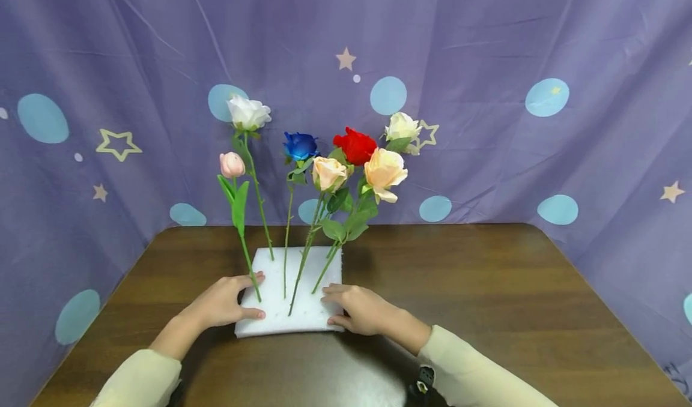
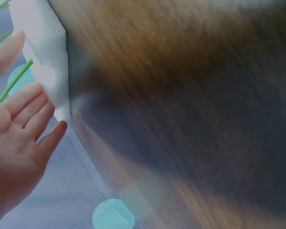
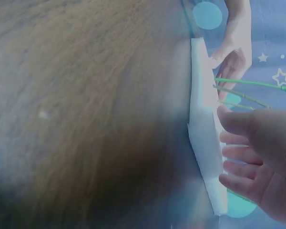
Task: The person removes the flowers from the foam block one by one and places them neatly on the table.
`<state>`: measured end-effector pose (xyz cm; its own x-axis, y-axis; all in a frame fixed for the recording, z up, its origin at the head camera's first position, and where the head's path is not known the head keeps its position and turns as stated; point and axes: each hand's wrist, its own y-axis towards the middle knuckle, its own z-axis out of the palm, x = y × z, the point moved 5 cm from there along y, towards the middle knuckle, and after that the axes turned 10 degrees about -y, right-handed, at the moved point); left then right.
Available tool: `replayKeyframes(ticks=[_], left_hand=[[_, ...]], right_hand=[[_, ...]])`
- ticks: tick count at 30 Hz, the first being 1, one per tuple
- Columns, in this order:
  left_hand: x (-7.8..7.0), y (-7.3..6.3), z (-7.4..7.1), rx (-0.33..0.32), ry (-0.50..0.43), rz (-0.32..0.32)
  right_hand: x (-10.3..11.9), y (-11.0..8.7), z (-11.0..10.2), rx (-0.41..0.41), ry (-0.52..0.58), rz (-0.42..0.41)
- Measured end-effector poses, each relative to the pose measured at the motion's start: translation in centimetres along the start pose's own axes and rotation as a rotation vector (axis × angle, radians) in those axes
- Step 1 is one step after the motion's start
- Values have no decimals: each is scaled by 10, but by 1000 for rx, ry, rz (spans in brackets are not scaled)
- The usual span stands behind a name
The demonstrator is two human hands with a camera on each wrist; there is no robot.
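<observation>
A white foam block [image 1: 270, 325] lies on the table with several artificial flowers standing in it by their stems. My left hand [image 1: 220, 302] rests on the block's left edge, thumb and fingers extended around the foot of the pink tulip [image 1: 232, 165] without gripping it. On the opposite edge, the fingers and thumb of my right hand [image 1: 364, 311] touch the foam. Behind the tulip rises a tall white rose [image 1: 249, 113]. A blue rose [image 1: 300, 146] stands near the middle. Rightward cluster a red rose [image 1: 355, 146], two peach roses [image 1: 385, 171] and a cream rose [image 1: 402, 126].
The brown wooden table [image 1: 476, 287] extends well to both sides of the foam. Behind it hangs a purple curtain [image 1: 476, 35] with stars and blue dots. A dark strapped object [image 1: 425, 378] shows beneath the right sleeve.
</observation>
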<state>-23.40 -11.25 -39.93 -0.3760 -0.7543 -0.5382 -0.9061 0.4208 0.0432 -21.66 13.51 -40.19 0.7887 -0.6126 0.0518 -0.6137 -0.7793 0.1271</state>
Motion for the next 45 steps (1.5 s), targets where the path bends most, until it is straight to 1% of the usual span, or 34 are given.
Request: replayKeyframes(ticks=[4,6,12,16,20,25,31,40,45], left_hand=[[0,-1,2,-12,-4,14],[0,-1,2,-15,-2,11],[2,-1,2,-20,10,-7],[2,-3,2,-24,8,-7],[3,-5,3,-27,3,-10],[3,-5,4,-20,-7,-22],[3,-4,4,-25,-18,-8],[3,-5,3,-34,-19,5],[3,-4,3,-29,-21,1]], right_hand=[[-3,-4,2,20,48,-16],[-5,-5,1,12,71,-31],[-12,-7,-5,-61,118,-63],[-15,-8,-5,-110,141,-61],[-17,-8,-5,-141,157,-50],[-19,-9,-5,-159,190,-19],[-23,-10,-5,-185,229,14],[-33,-4,0,-231,420,76],[-41,0,5,-237,508,145]])
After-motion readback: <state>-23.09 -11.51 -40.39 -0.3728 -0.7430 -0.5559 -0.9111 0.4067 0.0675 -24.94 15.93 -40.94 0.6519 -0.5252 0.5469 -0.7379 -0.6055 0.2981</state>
